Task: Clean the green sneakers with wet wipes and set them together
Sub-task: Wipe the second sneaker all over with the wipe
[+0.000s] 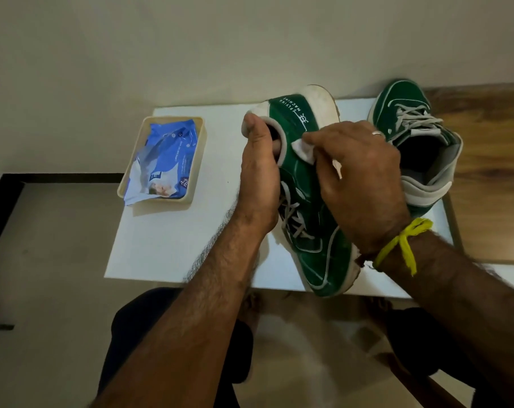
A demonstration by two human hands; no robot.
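While left hand grips sneaker, right hand pinches wipe

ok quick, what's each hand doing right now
Left hand: grips the collar of the green sneaker, fingers inside it.
Right hand: pinches a wet wipe against that sneaker.

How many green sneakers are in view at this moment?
2. One sneaker is tilted on its side, held by the left hand at the collar while the right hand presses a wipe on it. The other sneaker rests on the white table, far right.
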